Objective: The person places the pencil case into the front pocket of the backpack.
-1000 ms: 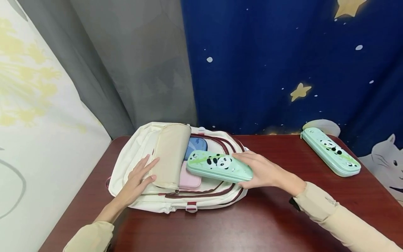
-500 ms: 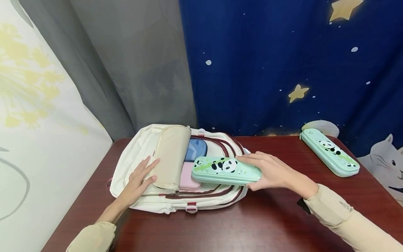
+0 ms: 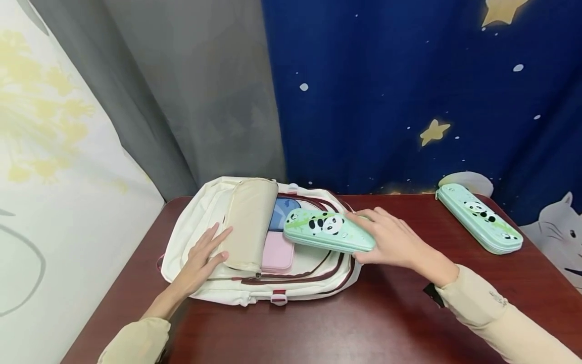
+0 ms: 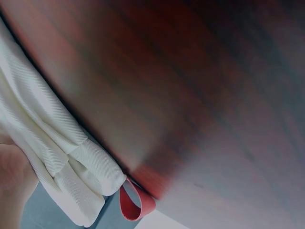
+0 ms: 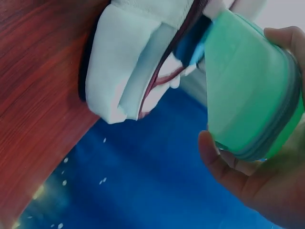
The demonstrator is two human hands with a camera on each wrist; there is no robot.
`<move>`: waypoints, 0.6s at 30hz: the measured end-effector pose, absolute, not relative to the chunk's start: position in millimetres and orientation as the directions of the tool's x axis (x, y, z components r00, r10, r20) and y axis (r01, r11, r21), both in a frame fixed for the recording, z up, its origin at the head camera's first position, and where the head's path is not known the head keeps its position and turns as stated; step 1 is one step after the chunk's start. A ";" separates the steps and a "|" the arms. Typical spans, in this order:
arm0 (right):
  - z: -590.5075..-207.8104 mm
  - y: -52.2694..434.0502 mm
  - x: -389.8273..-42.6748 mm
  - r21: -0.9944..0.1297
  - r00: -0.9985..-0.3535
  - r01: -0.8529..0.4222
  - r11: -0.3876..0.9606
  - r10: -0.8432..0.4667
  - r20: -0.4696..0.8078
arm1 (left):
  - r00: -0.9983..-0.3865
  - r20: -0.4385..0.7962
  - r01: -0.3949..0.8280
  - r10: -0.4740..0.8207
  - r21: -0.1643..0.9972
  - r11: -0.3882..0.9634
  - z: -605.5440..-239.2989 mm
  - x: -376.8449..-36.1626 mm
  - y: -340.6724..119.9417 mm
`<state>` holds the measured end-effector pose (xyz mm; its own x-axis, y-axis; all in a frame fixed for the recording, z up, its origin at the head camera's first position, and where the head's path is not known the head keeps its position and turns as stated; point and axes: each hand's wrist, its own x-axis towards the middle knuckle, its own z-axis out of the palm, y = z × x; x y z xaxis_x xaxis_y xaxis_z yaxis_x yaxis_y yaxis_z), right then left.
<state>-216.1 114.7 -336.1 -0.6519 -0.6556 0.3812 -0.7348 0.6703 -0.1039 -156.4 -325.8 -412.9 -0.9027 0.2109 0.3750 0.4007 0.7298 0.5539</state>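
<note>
My right hand [image 3: 391, 237] grips the right end of a mint-green pencil case [image 3: 327, 231] with a panda print, held over a cream backpack [image 3: 309, 290] that lies flat. In the right wrist view, fingers and thumb wrap the end of the same pencil case [image 5: 252, 86]. My left hand [image 3: 200, 263] rests with its fingers spread on the backpack's folded-back beige flap [image 3: 250, 222]. Beside that flap, a blue case [image 3: 284, 210] and a pink case [image 3: 278, 253] show in the front pocket. Only a sliver of the left hand [image 4: 14, 176] appears in the left wrist view.
A second mint-green panda pencil case [image 3: 479, 217] lies at the right back of the reddish-brown table [image 3: 309, 328]. Behind the table hang a grey curtain [image 3: 218, 101] and a blue starry curtain [image 3: 364, 111]. A red loop [image 4: 136, 202] sticks out from the backpack.
The held pencil case has shifted right along with my right hand, then lifted slightly, showing more of the pink case. My left hand stays on the flap.
</note>
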 end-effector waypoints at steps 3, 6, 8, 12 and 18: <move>-335.6 129.3 -218.5 -0.113 -0.691 -0.690 0.715 -0.603 0.399 | -0.907 0.363 0.394 0.214 0.552 0.735 -410.7 -156.9 -326.2; -339.2 141.4 -222.3 -0.126 -0.730 -0.642 0.756 -0.553 0.401 | -0.910 0.354 0.388 0.215 0.549 0.741 -409.0 -157.5 -327.6; -343.9 144.7 -226.0 -0.128 -0.744 -0.628 0.768 -0.543 0.391 | -0.911 0.354 0.386 0.212 0.550 0.740 -408.0 -157.5 -328.7; -356.3 141.8 -234.3 -0.139 -0.740 -0.641 0.755 -0.560 0.373 | -0.910 0.358 0.387 0.208 0.556 0.736 -408.7 -158.1 -329.8; -371.5 134.3 -246.0 -0.180 -0.681 -0.711 0.679 -0.604 0.414 | -0.900 0.372 0.412 0.226 0.564 0.715 -411.4 -158.4 -330.1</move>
<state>-246.0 134.3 -371.5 -0.6815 -0.6038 0.4135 -0.7113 0.6793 -0.1804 -158.4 -330.1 -411.4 -0.9004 0.2258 0.3719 0.4124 0.7152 0.5643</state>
